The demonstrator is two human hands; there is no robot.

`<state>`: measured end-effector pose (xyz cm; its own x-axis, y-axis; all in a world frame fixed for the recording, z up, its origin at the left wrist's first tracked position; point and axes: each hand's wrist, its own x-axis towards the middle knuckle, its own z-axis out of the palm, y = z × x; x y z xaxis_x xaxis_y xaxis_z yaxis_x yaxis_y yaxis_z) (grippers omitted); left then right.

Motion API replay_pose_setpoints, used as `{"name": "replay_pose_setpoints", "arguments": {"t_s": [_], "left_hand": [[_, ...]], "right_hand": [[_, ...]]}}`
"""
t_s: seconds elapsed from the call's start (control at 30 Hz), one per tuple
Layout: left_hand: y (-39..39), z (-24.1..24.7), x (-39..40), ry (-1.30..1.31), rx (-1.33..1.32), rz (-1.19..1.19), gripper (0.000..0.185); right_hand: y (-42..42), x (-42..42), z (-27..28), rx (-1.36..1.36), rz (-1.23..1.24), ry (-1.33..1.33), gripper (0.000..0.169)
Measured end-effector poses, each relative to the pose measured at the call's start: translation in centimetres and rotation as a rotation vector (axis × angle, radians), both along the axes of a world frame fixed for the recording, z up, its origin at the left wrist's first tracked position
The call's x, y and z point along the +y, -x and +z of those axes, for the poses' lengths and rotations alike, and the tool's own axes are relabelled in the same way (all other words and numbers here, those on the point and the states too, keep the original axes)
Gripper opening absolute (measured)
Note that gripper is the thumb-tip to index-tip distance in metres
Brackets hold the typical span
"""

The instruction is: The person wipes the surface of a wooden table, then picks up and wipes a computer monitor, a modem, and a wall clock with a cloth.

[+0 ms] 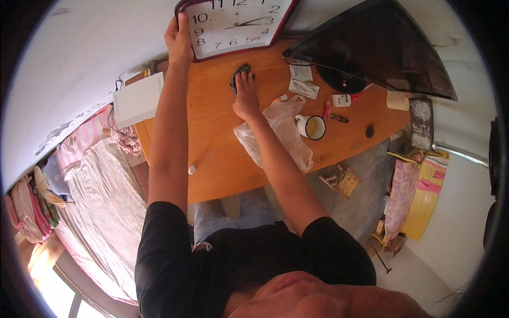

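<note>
At the top of the head view, a square wall clock [222, 39] with a dark red frame stands tilted on the wooden table [214, 147]. My left hand [179, 39] grips the clock's left edge, thumb on the front of the frame. Below the clock, my right hand [245, 95] presses its fingers on a crumpled dark cloth [234, 81] lying on the tabletop. A clear plastic bag [284, 127] lies partly under my right forearm. Beside the bag stands a white enamel mug [311, 127] with a dark rim.
A television [373, 43] stands at the back right. Near it lie a blister pack [304, 88], a small white box [341, 100], a red tube [327, 110] and nail clippers [339, 118]. A white device box [139, 99] sits at the left; a small white bottle [192, 169] lies near the front edge.
</note>
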<state>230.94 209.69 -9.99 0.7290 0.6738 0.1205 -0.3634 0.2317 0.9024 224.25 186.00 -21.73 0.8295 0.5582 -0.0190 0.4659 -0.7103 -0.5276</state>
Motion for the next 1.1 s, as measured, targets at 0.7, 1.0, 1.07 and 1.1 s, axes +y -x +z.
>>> {"name": "replay_pose_setpoints", "arguments": {"t_s": [0.7,1.0,1.07,1.1], "left_hand": [[8.6,-0.4,-1.3,-0.104,0.249,0.289,0.040],[33.0,-10.2,9.7,0.454,0.657,0.660,0.072],[35.5,-13.3,13.8,0.736,0.441,0.331,0.090],[35.0,-14.0,14.5,0.735,0.371,0.263,0.088]], "right_hand": [[-0.8,-0.3,-1.8,-0.041,0.028,0.077,0.078],[4.8,1.3,1.8,-0.011,0.208,0.190,0.078],[7.7,3.0,3.0,0.047,0.287,0.142,0.076],[8.4,3.5,3.1,0.074,0.311,0.125,0.075]]}}
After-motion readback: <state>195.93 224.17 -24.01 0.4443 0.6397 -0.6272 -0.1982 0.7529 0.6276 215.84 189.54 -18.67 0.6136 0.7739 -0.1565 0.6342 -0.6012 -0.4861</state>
